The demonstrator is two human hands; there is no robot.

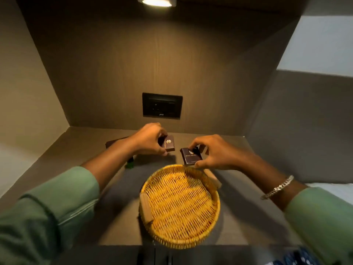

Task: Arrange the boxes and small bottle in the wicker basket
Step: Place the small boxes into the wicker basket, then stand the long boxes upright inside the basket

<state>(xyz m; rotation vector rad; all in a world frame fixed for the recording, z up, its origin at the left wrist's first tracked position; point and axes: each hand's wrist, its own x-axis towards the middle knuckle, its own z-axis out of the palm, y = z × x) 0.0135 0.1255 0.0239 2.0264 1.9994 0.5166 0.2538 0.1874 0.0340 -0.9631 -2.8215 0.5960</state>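
Note:
A round yellow wicker basket [202, 222] with two wooden handles sits on the shelf near its front edge, with nothing inside. My left hand [149, 139] grips a narrow dark brown box [169, 144] with a gold logo, held just above the shelf behind the basket. My right hand [214, 153] pinches a square dark brown box [191, 156] just beyond the basket's far rim. Another dark box [112, 143] lies flat at the back left, partly hidden by my left forearm. A small green bottle [129, 165] peeks out under that forearm.
The grey shelf [248, 217] sits in a wood-lined niche with walls at the left, back and right. A black socket panel [162, 105] is on the back wall and a lamp [156, 1] shines overhead. Green sleeves cover both arms; a bracelet [277, 188] is on the right wrist.

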